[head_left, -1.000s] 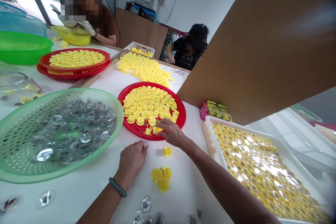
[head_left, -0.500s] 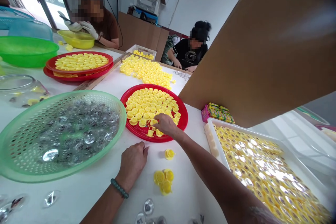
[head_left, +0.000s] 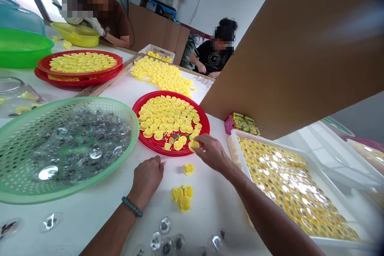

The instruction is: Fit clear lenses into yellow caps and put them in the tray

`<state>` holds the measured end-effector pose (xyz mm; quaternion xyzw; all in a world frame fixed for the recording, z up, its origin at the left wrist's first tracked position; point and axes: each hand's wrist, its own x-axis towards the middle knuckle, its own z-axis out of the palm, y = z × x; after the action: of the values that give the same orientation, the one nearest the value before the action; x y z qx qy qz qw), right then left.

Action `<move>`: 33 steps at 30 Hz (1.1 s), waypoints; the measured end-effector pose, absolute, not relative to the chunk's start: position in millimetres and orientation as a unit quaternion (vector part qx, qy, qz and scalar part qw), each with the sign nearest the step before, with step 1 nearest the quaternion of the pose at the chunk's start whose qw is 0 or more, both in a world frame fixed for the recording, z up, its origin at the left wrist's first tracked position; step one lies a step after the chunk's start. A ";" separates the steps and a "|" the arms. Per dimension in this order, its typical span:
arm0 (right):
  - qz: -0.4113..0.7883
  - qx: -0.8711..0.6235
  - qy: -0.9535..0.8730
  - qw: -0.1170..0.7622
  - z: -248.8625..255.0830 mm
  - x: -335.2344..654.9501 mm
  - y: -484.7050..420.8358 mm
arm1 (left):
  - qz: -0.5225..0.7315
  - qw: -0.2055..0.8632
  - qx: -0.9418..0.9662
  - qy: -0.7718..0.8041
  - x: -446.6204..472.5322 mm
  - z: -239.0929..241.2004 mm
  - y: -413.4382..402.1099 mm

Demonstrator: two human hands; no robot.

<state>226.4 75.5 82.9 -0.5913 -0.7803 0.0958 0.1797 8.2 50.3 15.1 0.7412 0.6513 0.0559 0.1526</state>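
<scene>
My right hand (head_left: 213, 153) is closed in a pinch on a small yellow plastic cup (head_left: 193, 145), at the near right rim of a red tray (head_left: 204, 122). Many similar cups (head_left: 168, 112) sit in that tray, with tiny yellow bits (head_left: 170, 137) scattered at its near side. My left hand (head_left: 147, 179) rests on the white table with fingers curled; the palm side is hidden. Between my forearms lie a lone yellow cup (head_left: 189, 169) and a small cluster of them (head_left: 182, 198). Several clear domes (head_left: 165, 225) lie closer to me.
On the left, a pale green perforated basket (head_left: 18, 192) holds many clear domes. A white tray (head_left: 243, 160) of finished-looking yellow pieces stands right, below a large cardboard sheet (head_left: 288, 56). Stacked red trays (head_left: 45, 73) and a yellow cup pile (head_left: 162, 74) lie farther back. Two people (head_left: 214, 54) sit beyond.
My right hand has moved from inside the red tray to its near right rim, with a yellow cup now showing in its fingers. My left hand keeps its place; the view has shifted slightly.
</scene>
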 end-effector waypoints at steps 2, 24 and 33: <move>0.109 -0.619 -0.766 0.139 75.9 241.2 47.9 | 0.060 0.155 0.744 0.647 8.2 15.2 49.8; 0.156 -0.552 -0.794 0.204 44.4 179.8 105.5 | 0.058 0.167 0.735 0.654 6.7 17.1 50.5; 0.159 -0.456 -0.852 0.202 15.5 169.9 129.4 | 0.065 0.184 0.731 0.654 7.2 15.1 50.9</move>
<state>169.9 129.4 15.5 -0.4555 -0.8524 0.1591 0.2017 7.2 50.9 15.1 0.7307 0.6544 0.0648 0.1836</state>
